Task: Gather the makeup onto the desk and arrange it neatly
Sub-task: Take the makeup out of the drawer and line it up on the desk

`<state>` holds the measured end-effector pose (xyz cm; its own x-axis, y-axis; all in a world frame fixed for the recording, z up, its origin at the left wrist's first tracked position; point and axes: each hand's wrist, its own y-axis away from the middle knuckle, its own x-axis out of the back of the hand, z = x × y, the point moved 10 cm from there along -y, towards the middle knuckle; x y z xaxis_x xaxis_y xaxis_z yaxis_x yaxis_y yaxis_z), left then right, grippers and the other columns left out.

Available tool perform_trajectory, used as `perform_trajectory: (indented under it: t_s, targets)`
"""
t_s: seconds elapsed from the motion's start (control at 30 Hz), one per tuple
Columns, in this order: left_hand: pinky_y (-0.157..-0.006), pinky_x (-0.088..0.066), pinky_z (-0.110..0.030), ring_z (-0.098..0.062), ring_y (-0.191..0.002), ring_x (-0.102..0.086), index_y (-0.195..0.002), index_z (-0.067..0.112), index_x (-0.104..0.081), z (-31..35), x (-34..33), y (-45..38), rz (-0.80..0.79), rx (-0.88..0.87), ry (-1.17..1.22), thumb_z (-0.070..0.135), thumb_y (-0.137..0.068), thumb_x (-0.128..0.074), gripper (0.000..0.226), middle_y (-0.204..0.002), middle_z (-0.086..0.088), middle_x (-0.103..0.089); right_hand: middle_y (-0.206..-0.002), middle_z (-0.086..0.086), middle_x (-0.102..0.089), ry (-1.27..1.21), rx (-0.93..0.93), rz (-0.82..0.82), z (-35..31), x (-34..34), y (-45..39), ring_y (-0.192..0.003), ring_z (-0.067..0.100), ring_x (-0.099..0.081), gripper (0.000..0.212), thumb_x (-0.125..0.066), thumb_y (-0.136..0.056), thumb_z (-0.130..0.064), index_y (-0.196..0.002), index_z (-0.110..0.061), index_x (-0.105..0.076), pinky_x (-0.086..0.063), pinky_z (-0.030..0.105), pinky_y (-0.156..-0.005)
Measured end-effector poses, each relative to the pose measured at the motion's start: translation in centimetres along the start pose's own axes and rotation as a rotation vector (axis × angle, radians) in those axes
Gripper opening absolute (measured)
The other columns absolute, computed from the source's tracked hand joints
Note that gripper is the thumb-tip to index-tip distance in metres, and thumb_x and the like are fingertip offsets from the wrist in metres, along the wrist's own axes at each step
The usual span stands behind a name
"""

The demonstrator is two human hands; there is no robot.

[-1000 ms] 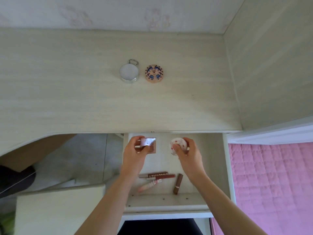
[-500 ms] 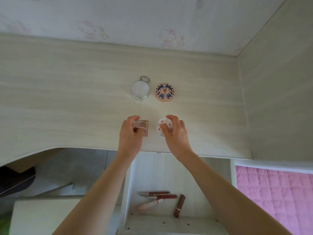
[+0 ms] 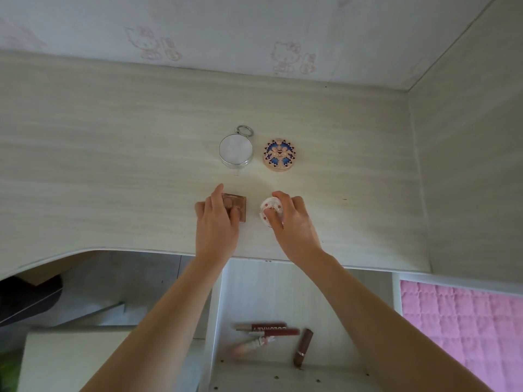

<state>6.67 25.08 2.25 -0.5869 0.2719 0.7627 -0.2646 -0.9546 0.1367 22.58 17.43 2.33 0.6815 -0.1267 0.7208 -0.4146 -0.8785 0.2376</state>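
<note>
While both forearms reach forward over the open drawer [image 3: 283, 292], the left hand [image 3: 216, 222] lies palm-down on the desk [image 3: 113, 179], its thumb and fingers curled round a square brown compact [image 3: 237, 206] that sits flat on the wood. Most of that compact is hidden under the hand, so its lid detail is hard to make out. Just beyond this grip stands a round silver case [image 3: 235, 150] with a ring. To the right, the right hand [image 3: 291, 222] pinches a small white dotted pot [image 3: 270, 212] on the desk, thumb over its top; its lower edge is covered. Beyond that grip lies a round patterned compact [image 3: 279, 154]. Behind both wrists, in the drawer, lie 3 lip gloss tubes [image 3: 266, 331], one blurred, and 1 brown lipstick [image 3: 303, 346].
</note>
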Motion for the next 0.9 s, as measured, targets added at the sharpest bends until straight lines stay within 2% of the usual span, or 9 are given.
perform_trajectory:
  t_s: [0.13, 0.3, 0.5, 0.57, 0.63, 0.73, 0.9]
  targets:
    - [-0.096, -0.041, -0.041, -0.031, -0.119, -0.036, -0.143, 0.006, -0.034, 0.2, 0.2, 0.0, 0.013, -0.033, -0.113, 0.016, -0.094, -0.053, 0.053, -0.124, -0.011, -0.055, -0.127, 0.014, -0.044, 0.167, 0.033, 0.066, -0.4, 0.7, -0.3, -0.113, 0.029, -0.044, 0.044, -0.05, -0.096, -0.035, -0.133, -0.011, -0.047, -0.049, 0.036, -0.085]
    - [-0.096, -0.041, -0.04, -0.032, -0.121, -0.037, -0.14, 0.006, -0.037, 0.1, 0.2, 0.1, 0.04, -0.015, -0.199, 0.02, -0.095, -0.053, 0.05, -0.125, -0.011, -0.054, -0.129, 0.014, -0.045, 0.167, 0.058, 0.068, -0.1, 0.8, -0.7, -0.114, 0.031, -0.041, 0.041, -0.049, -0.098, -0.029, -0.133, -0.008, -0.049, -0.045, 0.038, -0.092]
    - [-0.097, -0.043, -0.044, -0.034, -0.123, -0.037, -0.14, 0.005, -0.035, 0.6, 0.0, 0.4, 0.067, -0.003, -0.192, 0.016, -0.093, -0.056, 0.053, -0.131, -0.014, -0.047, -0.138, 0.015, -0.042, 0.162, 0.139, 0.124, -1.6, 1.5, 0.4, -0.125, 0.032, -0.039, 0.051, -0.051, -0.096, -0.026, -0.141, -0.005, -0.04, -0.043, 0.04, -0.099]
    - [-0.1, -0.043, -0.044, -0.033, -0.125, -0.038, -0.14, 0.004, -0.036, 1.3, 0.2, 0.9, 0.071, -0.081, -0.161, 0.012, -0.092, -0.057, 0.052, -0.133, -0.015, -0.045, -0.14, 0.018, -0.043, 0.266, 0.244, 0.139, -2.8, 1.4, 1.3, -0.128, 0.035, -0.04, 0.051, -0.055, -0.094, -0.025, -0.138, -0.002, -0.043, -0.045, 0.041, -0.1]
    - [-0.103, -0.042, -0.045, -0.033, -0.13, -0.04, -0.138, 0.004, -0.042, 2.4, 0.1, 1.7, 0.05, -0.235, -0.175, 0.01, -0.092, -0.055, 0.048, -0.136, -0.014, -0.047, -0.142, 0.018, -0.042, 0.356, 0.318, 0.109, -3.4, 0.8, 2.2, -0.131, 0.035, -0.039, 0.052, -0.06, -0.092, -0.024, -0.137, -0.002, -0.045, -0.044, 0.042, -0.103]
    - [-0.108, -0.039, -0.044, -0.031, -0.136, -0.038, -0.135, 0.002, -0.049, 3.0, -0.2, 2.9, 0.002, -0.418, -0.221, 0.011, -0.096, -0.05, 0.041, -0.14, -0.013, -0.05, -0.146, 0.017, -0.039, 0.38, 0.338, 0.077, -3.0, 0.1, 2.9, -0.135, 0.035, -0.037, 0.054, -0.063, -0.089, -0.014, -0.139, -0.004, -0.044, -0.043, 0.043, -0.104]
    - [-0.096, -0.051, -0.044, -0.03, -0.138, -0.037, -0.131, 0.001, -0.055, 2.5, -0.7, 3.0, -0.032, -0.426, -0.247, 0.004, -0.092, -0.059, 0.04, -0.142, -0.014, -0.048, -0.142, 0.018, -0.042, 0.328, 0.337, 0.092, -2.3, -0.2, 2.4, -0.128, 0.036, -0.044, 0.058, -0.062, -0.08, 0.01, -0.135, -0.004, -0.048, -0.049, 0.045, -0.097]
